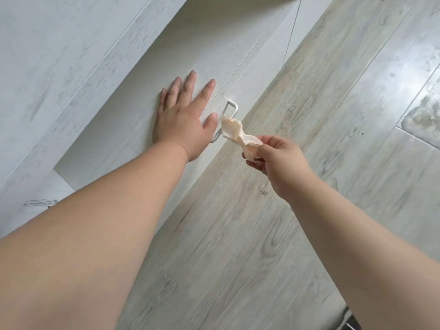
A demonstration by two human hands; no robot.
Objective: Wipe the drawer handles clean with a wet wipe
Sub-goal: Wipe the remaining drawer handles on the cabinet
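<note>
Drawer front point(147, 96) stood closed, contents hidden. Left hand point(183, 120) pressed flat on it, fingers spread wide, just beside the white handle point(230, 110). Right hand point(273, 158) pinched a crumpled wet wipe point(234, 131), its free end touching the handle.

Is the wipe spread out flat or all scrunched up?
Scrunched up: the wet wipe is twisted and crumpled, pinched in the right hand.

no readable text, labels or numbers — none anywhere
</note>
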